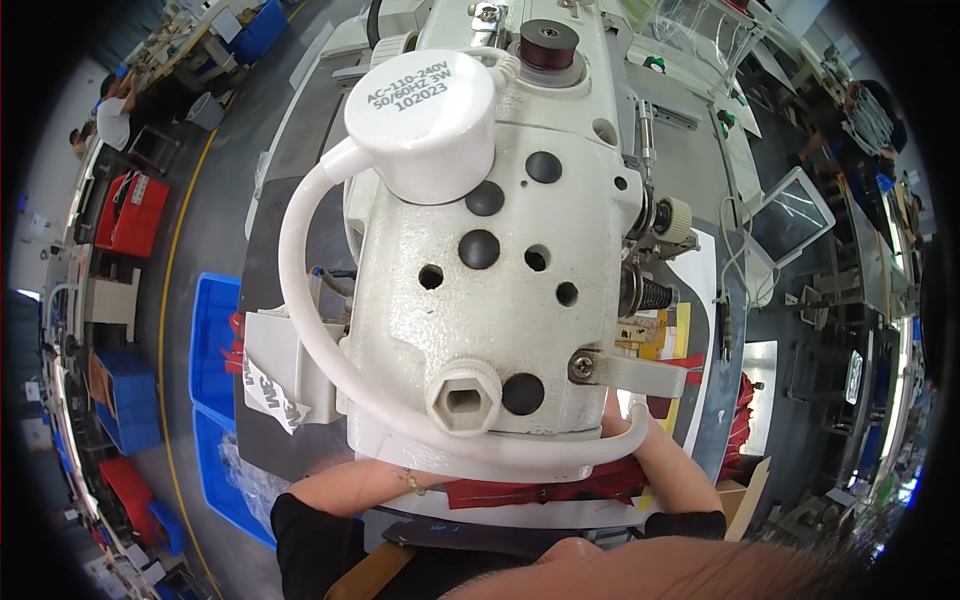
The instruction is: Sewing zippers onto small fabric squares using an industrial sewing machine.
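At the near edge of the tabletop, forearms flank the sewing machine, apparently steadying red fabric; fingers hidden, so I cannot tell their grip

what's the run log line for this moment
left hand: hidden behind sewing machine; right hand: mostly hidden; grip: unclear; red cloth: at machine's near edge; dark red thread spool: on top

Pebbly, glossy painted machine body, smooth plastic lamp housing, dark red cloth, smooth blue plastic bin.
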`<state>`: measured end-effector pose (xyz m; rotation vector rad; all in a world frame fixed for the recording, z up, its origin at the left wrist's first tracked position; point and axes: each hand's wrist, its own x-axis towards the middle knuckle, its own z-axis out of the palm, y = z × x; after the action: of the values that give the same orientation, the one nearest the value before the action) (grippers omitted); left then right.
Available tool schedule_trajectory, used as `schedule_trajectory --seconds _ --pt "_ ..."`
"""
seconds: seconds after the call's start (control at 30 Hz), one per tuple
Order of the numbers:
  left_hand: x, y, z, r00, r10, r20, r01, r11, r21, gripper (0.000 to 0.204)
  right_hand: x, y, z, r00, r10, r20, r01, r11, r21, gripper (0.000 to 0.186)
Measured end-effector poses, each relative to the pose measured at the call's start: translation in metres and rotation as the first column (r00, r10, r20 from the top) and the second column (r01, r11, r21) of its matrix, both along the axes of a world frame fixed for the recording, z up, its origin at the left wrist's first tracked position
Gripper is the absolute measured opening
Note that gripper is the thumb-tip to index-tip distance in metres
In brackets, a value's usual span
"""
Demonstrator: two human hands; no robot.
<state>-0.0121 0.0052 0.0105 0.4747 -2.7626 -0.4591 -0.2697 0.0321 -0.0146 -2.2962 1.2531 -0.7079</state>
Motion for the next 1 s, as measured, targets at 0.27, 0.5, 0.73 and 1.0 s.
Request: schedule_trajectory --seconds 0.27,0.5,0.73,1.0 --pt "-0.001 0.012 -0.011 0.992 0.066 0.112 -0.051 0.99 -0.134 0.045 0.01 -0.006 0.036 0.999 0.019 -0.032 -0.021 0.998 -0.062 0.031" --pt "-0.009 0.006 0.005 0.976 0.158 -0.148 -0.185 0.965 -0.185 0.019 0.03 -0.008 0.035 0.972 0.081 -0.222 -0.138 0.957 -0.256 0.023" --pt "0.017 -0.016 0.003 0.941 0.187 -0.281 -0.225 0.968 -0.109 0.018 0.036 -0.006 0.026 0.981 0.045 -0.19 -0.102 0.948 -0.302 0.024" --pt "0.024 -0.02 -0.013 0.936 0.297 -0.19 -0.308 0.951 -0.03 0.025 0.039 -0.005 0.026 0.978 0.007 -0.208 -0.074 0.946 -0.317 0.034"
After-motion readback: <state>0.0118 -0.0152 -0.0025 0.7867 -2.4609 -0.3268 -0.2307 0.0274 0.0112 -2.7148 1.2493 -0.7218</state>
